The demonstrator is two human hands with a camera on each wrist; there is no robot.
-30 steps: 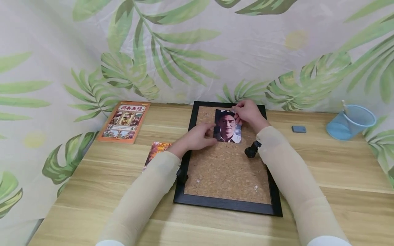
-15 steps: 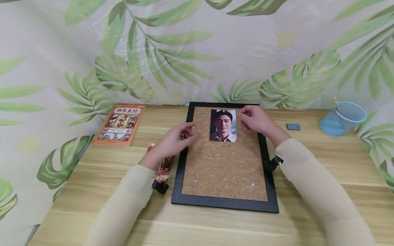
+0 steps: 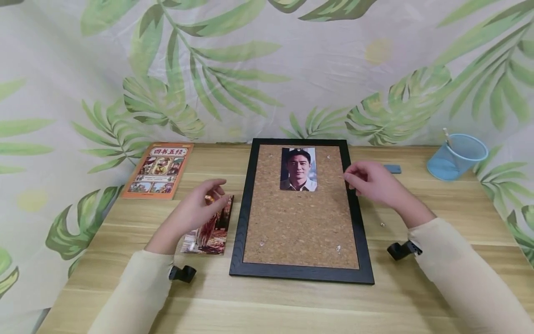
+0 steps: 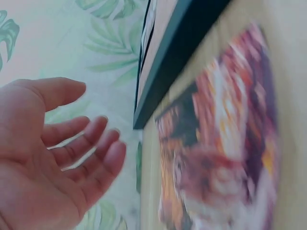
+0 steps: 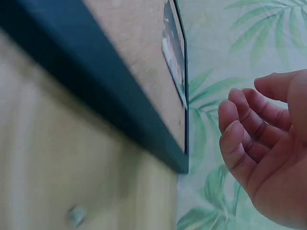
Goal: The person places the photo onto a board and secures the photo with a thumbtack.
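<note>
A cork board (image 3: pixel 298 222) in a black frame lies on the table. Near its top sits a portrait photo (image 3: pixel 298 178) with a small pale spot, perhaps a pin, at its upper edge. My left hand (image 3: pixel 189 215) hovers over a second photo (image 3: pixel 208 234) with autumn colours, left of the board, and partly hides it. Its fingers are loosely bent and hold nothing. Beside the frame's right edge, my right hand (image 3: pixel 373 185) is raised, fingers relaxed; in the right wrist view the thumb stands apart from them with nothing between. A tiny clear pushpin (image 3: pixel 382 224) lies below that hand.
Small clear pieces, perhaps pins, show near the cork's corners. An orange book (image 3: pixel 158 171) lies at the back left. A blue eraser-like block (image 3: pixel 392 169) and a blue mesh cup (image 3: pixel 454 157) are at the back right. A leaf-patterned cloth (image 3: pixel 233 69) hangs behind the table.
Both hands have left the portrait photo and drawn apart and nearer: the left out over the autumn photo, the right past the frame's right edge. The portrait photo stays on the cork.
</note>
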